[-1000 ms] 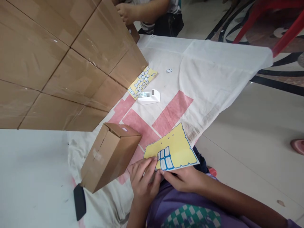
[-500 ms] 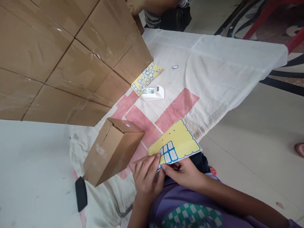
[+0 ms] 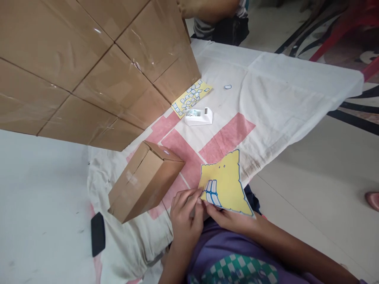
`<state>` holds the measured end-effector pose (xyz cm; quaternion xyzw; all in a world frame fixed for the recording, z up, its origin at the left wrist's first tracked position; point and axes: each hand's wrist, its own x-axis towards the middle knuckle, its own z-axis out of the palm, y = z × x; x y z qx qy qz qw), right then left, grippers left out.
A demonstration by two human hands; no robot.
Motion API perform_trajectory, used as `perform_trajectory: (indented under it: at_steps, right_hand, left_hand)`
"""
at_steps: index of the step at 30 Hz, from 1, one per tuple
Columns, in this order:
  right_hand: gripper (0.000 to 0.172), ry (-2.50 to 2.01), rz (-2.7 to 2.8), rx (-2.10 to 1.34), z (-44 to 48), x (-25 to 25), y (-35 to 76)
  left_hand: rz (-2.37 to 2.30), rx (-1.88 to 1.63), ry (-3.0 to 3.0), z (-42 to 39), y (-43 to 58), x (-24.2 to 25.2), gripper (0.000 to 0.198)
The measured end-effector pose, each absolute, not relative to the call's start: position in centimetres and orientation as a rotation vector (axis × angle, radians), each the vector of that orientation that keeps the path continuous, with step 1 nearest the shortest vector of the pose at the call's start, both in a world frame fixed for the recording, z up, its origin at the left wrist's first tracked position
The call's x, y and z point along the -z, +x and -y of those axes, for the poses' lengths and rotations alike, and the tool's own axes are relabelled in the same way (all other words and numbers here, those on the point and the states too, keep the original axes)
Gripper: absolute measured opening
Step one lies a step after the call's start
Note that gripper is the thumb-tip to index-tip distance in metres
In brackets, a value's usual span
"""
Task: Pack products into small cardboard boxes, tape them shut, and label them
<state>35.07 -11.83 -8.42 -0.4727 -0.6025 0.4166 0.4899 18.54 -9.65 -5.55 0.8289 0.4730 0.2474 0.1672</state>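
A yellow sticker sheet (image 3: 229, 183) with a blue scalloped edge is held up near my body, bowed and tilted. A small group of white blue-edged stickers sits near its lower left. My left hand (image 3: 186, 209) pinches the sheet's left corner between thumb and fingers. Close beside it, my right hand (image 3: 220, 217) grips the lower edge, thumb in front and the other fingers hidden behind the sheet. Left of my hands stands a brown cardboard box (image 3: 145, 181) with a small white sticker (image 3: 166, 152) on its top end.
A white tape dispenser (image 3: 199, 116) stands beside another yellow sheet (image 3: 192, 98) covered with loose stickers. One sticker (image 3: 227, 86) lies on the white cloth (image 3: 266, 86). Stacked cartons (image 3: 89, 75) rise at the left. A black object (image 3: 98, 234) lies by the cloth's edge. Another person's arm (image 3: 211, 10) shows behind.
The sticker sheet has tipped and bent more, its right corner now lower. Both hands keep their hold, close together. The whole view has shifted slightly.
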Motion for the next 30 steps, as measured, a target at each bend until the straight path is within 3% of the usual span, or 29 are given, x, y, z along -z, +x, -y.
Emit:
perform_trajectory:
  at_steps: [5,10,12,14,17,19,21,26,30]
  right_hand:
    - [0.008,-1.305,1.301,-0.751,9.3,9.5,36.5]
    - [0.016,-1.769,1.185,-0.857,4.0,10.4,40.8]
    - [0.033,-1.986,1.269,-0.711,2.5,9.4,41.5]
    - [0.065,-2.003,1.432,-0.436,1.3,7.6,40.8]
    - [0.106,-1.47,1.96,-0.376,-1.2,4.1,37.3]
    - [0.119,-0.999,2.278,-0.567,-4.0,2.2,34.2]
    - [0.118,-0.715,2.368,-0.731,-7.4,1.0,31.4]
    - [0.076,-0.571,2.263,-0.966,-13.4,1.3,29.0]
    - [0.071,-0.642,2.064,-0.953,-14.7,3.3,31.3]
  left_hand:
    - [-1.598,-1.124,2.211,10.0,15.9,6.4,0.025]
    - [-1.885,-1.422,2.034,11.8,10.0,7.6,0.024]
    - [-1.988,-1.47,1.933,12.8,7.6,7.9,0.024]
    - [-2.086,-1.501,1.823,13.8,5.4,8.2,0.023]
    - [-2.198,-1.474,1.657,14.8,2.7,8.8,0.024]
    - [-2.216,-1.436,1.595,15.1,1.4,9.3,0.026]
    - [-2.196,-1.418,1.585,15.0,0.7,9.7,0.027]
    - [-2.159,-1.432,1.704,13.1,1.1,9.8,0.036]
    - [-2.067,-1.614,1.868,10.1,2.0,9.3,0.044]
